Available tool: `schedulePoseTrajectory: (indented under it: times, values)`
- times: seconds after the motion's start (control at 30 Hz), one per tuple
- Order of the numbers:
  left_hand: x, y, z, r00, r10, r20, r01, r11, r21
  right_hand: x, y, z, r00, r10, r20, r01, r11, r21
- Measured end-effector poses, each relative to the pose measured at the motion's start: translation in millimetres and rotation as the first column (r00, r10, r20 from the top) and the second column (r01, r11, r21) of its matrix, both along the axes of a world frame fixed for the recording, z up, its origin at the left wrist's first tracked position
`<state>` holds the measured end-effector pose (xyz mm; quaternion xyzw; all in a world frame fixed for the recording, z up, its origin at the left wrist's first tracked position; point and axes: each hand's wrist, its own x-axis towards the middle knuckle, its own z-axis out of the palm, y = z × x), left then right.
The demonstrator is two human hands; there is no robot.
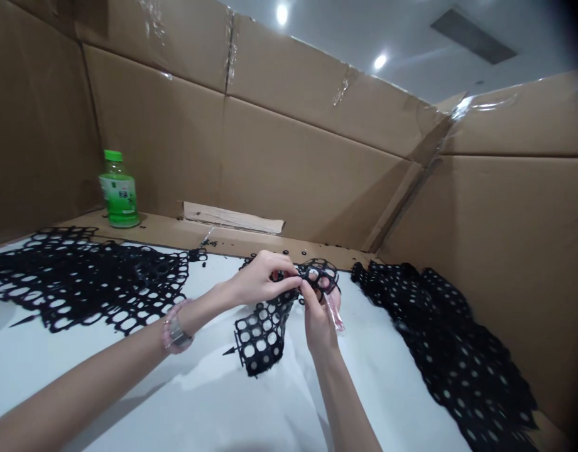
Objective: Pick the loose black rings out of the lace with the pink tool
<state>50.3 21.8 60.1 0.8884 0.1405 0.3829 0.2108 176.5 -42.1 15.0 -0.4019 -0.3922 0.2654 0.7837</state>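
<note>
Near the middle of the white surface, my left hand [263, 277] reaches in with thumb and fingers pinched on a strip of black mesh with round holes [261, 336]. My right hand [320, 317] meets it there, its thumb tip almost touching the left fingertips, and its fingers closed on the same mesh. Part of the mesh loops up behind both hands, while its lower end hangs toward me and rests on the white surface. A dark arrow-shaped tip juts from its left edge. Some clear pinkish plastic [335, 312] shows beside my right fingers. What lies exactly between the fingertips is hidden.
Several black mesh sheets lie spread at left [95, 276]; a dense black mesh pile [449, 345] covers the right. A green bottle [120, 191] stands at back left. Cardboard walls [289, 157] enclose the white surface [199, 389]. A cardboard strip [232, 217] lies along the back.
</note>
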Motion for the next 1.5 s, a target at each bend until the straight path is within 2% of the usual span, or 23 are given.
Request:
schedulePoseTrajectory:
  times: [0.1, 0.2, 0.3, 0.4, 0.5, 0.6, 0.67, 0.73, 0.77, 0.83, 0.93, 0.97, 1.0, 1.07, 1.13, 1.23, 1.33, 1.5]
  values:
    - [5.1, 3.1, -3.7, 0.997, 0.061, 0.043, -0.052, 0.98, -0.191, -1.1, 1.1, 0.0, 0.999, 0.049, -0.013, -0.049, 0.999, 0.024]
    - [10.9, 13.4, -11.9, 0.996, 0.046, 0.083, -0.008, 0.913, -0.408, -4.4, 1.9, 1.1, 0.98, 0.12, -0.158, -0.118, 0.993, 0.022]
    - [13.4, 28.8, -18.3, 0.991, 0.089, 0.095, -0.034, 0.879, -0.475, -7.0, 1.8, 3.2, 0.941, 0.146, -0.305, -0.141, 0.989, 0.039]
    - [8.9, 45.0, -21.8, 0.964, 0.241, 0.115, -0.164, 0.875, -0.455, -7.1, 0.4, 5.4, 0.936, 0.119, -0.332, -0.114, 0.993, 0.035]
    - [3.5, 56.4, -31.7, 0.951, 0.301, 0.065, -0.269, 0.916, -0.299, -6.3, -1.2, 5.7, 0.912, 0.164, -0.376, -0.173, 0.985, 0.011]
    - [4.5, 62.8, -54.1, 0.94, 0.339, -0.036, -0.341, 0.935, -0.097, -5.4, -1.1, 3.9, 0.861, 0.283, -0.423, -0.292, 0.955, 0.044]
    - [7.5, 65.5, -70.3, 0.937, 0.34, -0.08, -0.346, 0.936, -0.071, -4.5, 0.0, 2.4, 0.842, 0.325, -0.43, -0.332, 0.941, 0.062]
    - [9.1, 66.9, -79.1, 0.932, 0.347, -0.105, -0.354, 0.934, -0.055, -3.7, 1.3, 1.6, 0.837, 0.344, -0.427, -0.352, 0.934, 0.063]
    - [8.8, 66.9, -78.8, 0.928, 0.357, -0.107, -0.364, 0.93, -0.046, -3.4, 1.8, 1.5, 0.839, 0.345, -0.422, -0.353, 0.934, 0.06]
    - [5.9, 64.0, -68.0, 0.913, 0.4, -0.081, -0.404, 0.914, -0.03, -3.1, 2.4, 1.8, 0.853, 0.324, -0.41, -0.333, 0.942, 0.052]
    - [-1.4, 49.7, -35.6, 0.918, 0.395, 0.028, -0.395, 0.919, -0.012, -3.7, 1.7, 2.8, 0.892, 0.238, -0.384, -0.232, 0.971, 0.062]
    - [-3.6, 42.5, -24.7, 0.948, 0.316, 0.05, -0.317, 0.948, 0.011, -4.2, 1.2, 3.2, 0.904, 0.204, -0.375, -0.191, 0.979, 0.072]
    - [-5.3, 34.6, -15.3, 0.981, 0.19, 0.033, -0.191, 0.98, 0.062, -4.8, 0.7, 3.5, 0.913, 0.174, -0.369, -0.155, 0.985, 0.082]
    - [-6.9, 19.7, -3.2, 0.997, -0.039, -0.063, 0.049, 0.984, 0.17, -5.9, 0.1, 3.9, 0.924, 0.142, -0.356, -0.116, 0.989, 0.094]
    - [-6.6, 9.6, 0.8, 0.982, -0.139, -0.126, 0.163, 0.963, 0.216, -6.4, 0.6, 3.8, 0.928, 0.15, -0.341, -0.117, 0.987, 0.114]
    - [-6.7, 6.4, 1.3, 0.99, -0.112, -0.087, 0.127, 0.972, 0.196, -5.3, 2.5, 3.0, 0.942, 0.198, -0.273, -0.163, 0.976, 0.147]
    - [-11.3, 10.4, 4.9, 0.992, -0.079, -0.1, 0.097, 0.976, 0.193, -3.0, 4.0, 2.4, 0.938, 0.258, -0.233, -0.243, 0.966, 0.09]
    - [-17.1, 12.0, 8.6, 0.986, -0.069, -0.153, 0.111, 0.951, 0.289, 0.9, 5.2, 1.5, 0.884, 0.253, -0.394, -0.258, 0.965, 0.04]
